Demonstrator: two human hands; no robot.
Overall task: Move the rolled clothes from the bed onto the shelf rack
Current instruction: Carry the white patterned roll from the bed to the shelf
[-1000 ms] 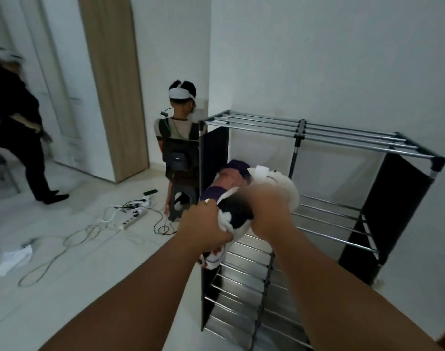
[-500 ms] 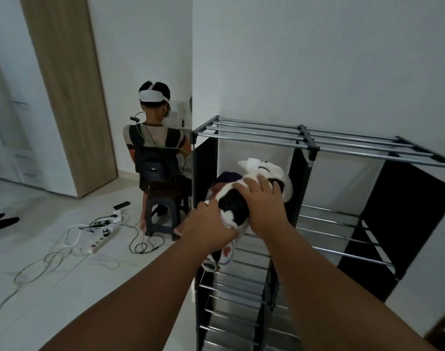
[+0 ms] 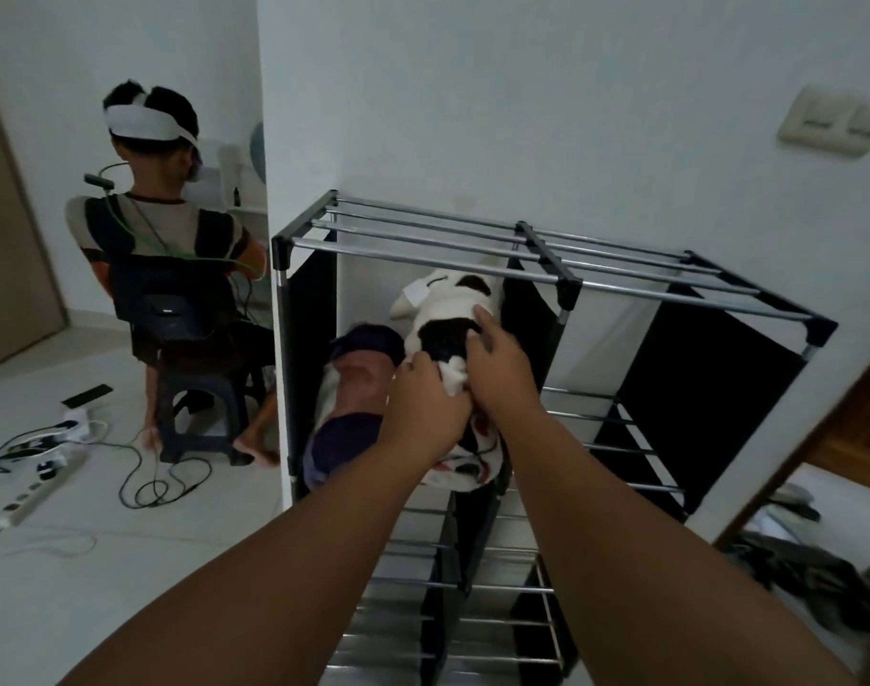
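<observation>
A person's 2 bare grips feed a white-and-black rolled garment (image 3: 448, 304) into the upper-left compartment of a metal-tube shelf rack (image 3: 423, 254). The left grip (image 3: 425, 413) is clenched round the roll's near end, apparently to stop it unwinding. The right grip (image 3: 502, 373) lies on top with fingers fairly straight — pressing and steering rather than clutching. The roll sits under the top rails, touching a purple-and-pink rolled garment (image 3: 359, 378) that already lies to its left in the same compartment. Its near end appears to hang over the front edge, so the placing looks nearly done but not yet let go. Beyond the rack's left side another person (image 3: 165, 240) in a headset sits on a dark stool (image 3: 200, 418), back to the camera — a power strip (image 3: 32, 492) and cables trail across the floor.
</observation>
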